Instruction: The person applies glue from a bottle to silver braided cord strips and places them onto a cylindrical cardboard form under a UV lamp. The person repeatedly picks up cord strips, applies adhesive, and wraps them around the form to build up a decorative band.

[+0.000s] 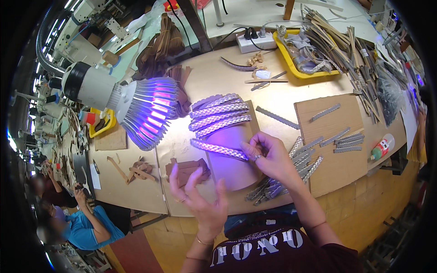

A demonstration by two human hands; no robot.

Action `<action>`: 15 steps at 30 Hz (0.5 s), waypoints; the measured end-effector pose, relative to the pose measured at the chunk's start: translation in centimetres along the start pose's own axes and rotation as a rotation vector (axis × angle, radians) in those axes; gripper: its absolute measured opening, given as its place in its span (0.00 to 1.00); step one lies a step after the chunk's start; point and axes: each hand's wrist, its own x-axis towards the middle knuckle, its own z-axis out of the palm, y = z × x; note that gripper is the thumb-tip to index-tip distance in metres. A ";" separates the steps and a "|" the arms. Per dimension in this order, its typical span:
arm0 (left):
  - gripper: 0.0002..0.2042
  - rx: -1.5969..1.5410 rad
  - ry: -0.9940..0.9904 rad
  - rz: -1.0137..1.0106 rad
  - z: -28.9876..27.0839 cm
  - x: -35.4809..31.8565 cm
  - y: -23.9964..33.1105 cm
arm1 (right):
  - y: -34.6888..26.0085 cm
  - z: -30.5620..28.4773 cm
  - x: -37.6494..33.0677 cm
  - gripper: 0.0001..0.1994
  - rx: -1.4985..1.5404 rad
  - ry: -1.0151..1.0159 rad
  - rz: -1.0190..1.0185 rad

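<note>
A braided silver strap (217,149) lies across a curved brown form (234,175) on the table before me. At the strap's right end my right hand (272,157) has its thumb and fingers pinched together; the fingertips cover that end. Several more braided straps (221,116) wrap over the form's far part, roughly parallel. My left hand (200,200) is raised near the form's left side, fingers spread, holding nothing. Beside it lies a stack of brown strips (189,172). A bundle of grey and braided straps (298,166) rests right of the form, by my right wrist.
A large lamp (145,109) with a finned head hangs to the left, casting purple-white light. Cardboard (334,154) on the right carries short grey strips. Behind stand a yellow tray (309,75) and a power strip (257,43). A bottle (382,146) lies at right. Other people sit far left.
</note>
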 end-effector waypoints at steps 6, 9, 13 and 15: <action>0.34 0.137 -0.536 0.262 1.0 2.5 -1.7 | -1.6 -0.2 -1.1 0.15 -0.099 0.027 -0.007; 0.34 0.050 -0.528 0.204 1.2 2.3 -1.5 | -2.3 -0.8 -2.0 0.13 -0.165 -0.004 -0.001; 0.36 0.092 -0.490 0.153 1.6 0.8 -0.5 | -1.9 -0.5 -1.8 0.14 -0.125 0.010 -0.028; 0.36 0.100 -0.471 0.129 1.8 0.2 -0.2 | -1.6 -0.7 -1.5 0.13 -0.113 -0.010 -0.052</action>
